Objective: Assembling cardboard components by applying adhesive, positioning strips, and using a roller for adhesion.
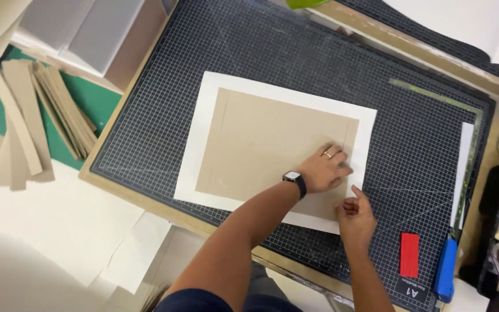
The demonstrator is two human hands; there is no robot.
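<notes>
- Our left hand point(326, 169) (watch on the wrist) presses flat, fingers spread, on brown cardboard point(267, 144).
- Our right hand point(354, 218), loosely curled, holds nothing and touches the white paper point(203, 144) edge.

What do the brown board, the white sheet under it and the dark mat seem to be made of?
Brown board: likely greyboard, matte and stiff-looking. White sheet: probably paper or thin card, matte and flat. Dark mat: looks like a rubbery plastic cutting mat, with a printed grid and fine scratches.

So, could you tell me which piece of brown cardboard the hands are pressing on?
The large brown board lying on the white sheet, unlike the narrow strips stacked beside the mat.
</notes>
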